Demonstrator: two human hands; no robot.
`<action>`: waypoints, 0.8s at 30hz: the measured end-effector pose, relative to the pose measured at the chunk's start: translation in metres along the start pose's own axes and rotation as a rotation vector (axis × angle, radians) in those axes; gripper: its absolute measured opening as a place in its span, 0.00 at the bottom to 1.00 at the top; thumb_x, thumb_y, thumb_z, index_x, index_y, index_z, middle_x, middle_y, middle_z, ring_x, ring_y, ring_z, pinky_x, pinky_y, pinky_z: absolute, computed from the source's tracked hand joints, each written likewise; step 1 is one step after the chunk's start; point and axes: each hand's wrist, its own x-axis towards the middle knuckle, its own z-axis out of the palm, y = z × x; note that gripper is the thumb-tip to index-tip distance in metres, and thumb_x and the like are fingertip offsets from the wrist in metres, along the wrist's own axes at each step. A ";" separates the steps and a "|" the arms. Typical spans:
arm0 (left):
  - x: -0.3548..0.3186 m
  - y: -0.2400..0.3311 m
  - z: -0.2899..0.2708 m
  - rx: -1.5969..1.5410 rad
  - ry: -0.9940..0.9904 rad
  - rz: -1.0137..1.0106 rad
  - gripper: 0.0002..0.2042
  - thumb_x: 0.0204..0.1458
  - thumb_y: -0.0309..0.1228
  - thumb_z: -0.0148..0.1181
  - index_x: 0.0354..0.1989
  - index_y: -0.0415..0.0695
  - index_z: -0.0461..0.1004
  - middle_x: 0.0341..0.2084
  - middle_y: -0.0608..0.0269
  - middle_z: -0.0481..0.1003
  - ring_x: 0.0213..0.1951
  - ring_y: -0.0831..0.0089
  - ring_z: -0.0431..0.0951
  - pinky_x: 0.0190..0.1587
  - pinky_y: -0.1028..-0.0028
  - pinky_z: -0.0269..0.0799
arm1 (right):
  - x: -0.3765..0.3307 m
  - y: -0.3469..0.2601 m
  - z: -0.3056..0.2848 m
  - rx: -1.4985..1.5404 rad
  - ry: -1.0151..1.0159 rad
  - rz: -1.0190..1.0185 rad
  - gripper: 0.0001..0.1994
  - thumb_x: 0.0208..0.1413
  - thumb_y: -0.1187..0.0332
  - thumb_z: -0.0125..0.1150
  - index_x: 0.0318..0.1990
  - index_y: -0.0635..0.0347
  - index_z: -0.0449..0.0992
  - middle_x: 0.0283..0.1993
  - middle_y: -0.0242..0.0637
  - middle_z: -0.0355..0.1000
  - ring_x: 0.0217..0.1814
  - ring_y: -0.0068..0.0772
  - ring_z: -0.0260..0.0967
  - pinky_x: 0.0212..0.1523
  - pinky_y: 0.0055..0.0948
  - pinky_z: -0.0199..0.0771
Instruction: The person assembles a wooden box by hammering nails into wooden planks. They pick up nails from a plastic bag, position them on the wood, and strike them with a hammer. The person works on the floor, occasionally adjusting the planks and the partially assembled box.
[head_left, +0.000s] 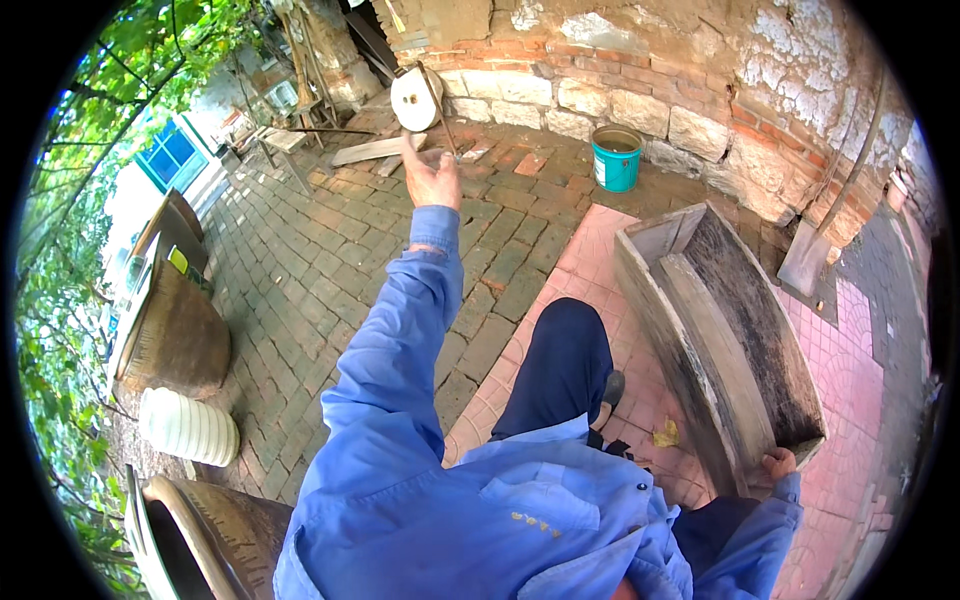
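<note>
My left arm in a blue sleeve stretches out ahead over the brick paving. At its end my left hand (433, 184) is held up in the air, one finger extended, with nothing seen in it. Low on the right, my right hand (778, 464) curls over the near end of a long wooden trough (722, 375). This trough is weathered, open at the top and dark on its inner wall. A plank-like ledge runs along its inside, and it stands on pink tiles (580, 262) beside my knee.
A teal bucket (615, 165) stands by the stone and brick wall (610, 105). A shovel (806, 255) leans there on the right. Large brown jars (185, 325) and a white ribbed container (190, 427) line the left. Beyond my left hand are a round pale disc (416, 103) and a board (370, 150).
</note>
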 end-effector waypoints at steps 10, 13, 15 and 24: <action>-0.181 -0.008 0.098 0.460 -0.751 0.197 0.20 0.49 0.30 0.61 0.52 0.41 0.76 0.42 0.44 0.77 0.46 0.47 0.77 0.52 0.56 0.73 | -0.047 -0.093 0.076 -0.498 0.112 -0.312 0.16 0.51 0.66 0.63 0.47 0.62 0.78 0.47 0.56 0.75 0.49 0.59 0.74 0.50 0.46 0.75; -0.216 -0.007 0.164 0.412 -0.756 0.250 0.24 0.49 0.31 0.63 0.58 0.43 0.73 0.49 0.40 0.74 0.53 0.44 0.72 0.58 0.54 0.68 | -0.063 -0.088 0.087 -0.470 0.185 -0.516 0.16 0.52 0.68 0.62 0.49 0.61 0.78 0.46 0.52 0.76 0.50 0.58 0.73 0.52 0.45 0.75; -0.227 -0.004 0.186 0.420 -0.732 0.280 0.24 0.50 0.31 0.62 0.58 0.44 0.73 0.49 0.40 0.74 0.53 0.44 0.72 0.59 0.54 0.67 | -0.082 -0.099 0.102 -0.487 0.115 -0.464 0.16 0.53 0.68 0.60 0.50 0.61 0.78 0.47 0.51 0.76 0.51 0.56 0.73 0.53 0.45 0.74; -0.236 0.007 0.184 0.621 -0.977 0.255 0.20 0.52 0.35 0.62 0.53 0.41 0.77 0.48 0.43 0.77 0.52 0.46 0.76 0.57 0.56 0.70 | -0.074 -0.117 0.140 -0.438 -0.020 -0.508 0.14 0.54 0.68 0.57 0.47 0.61 0.76 0.44 0.51 0.76 0.48 0.56 0.74 0.48 0.49 0.75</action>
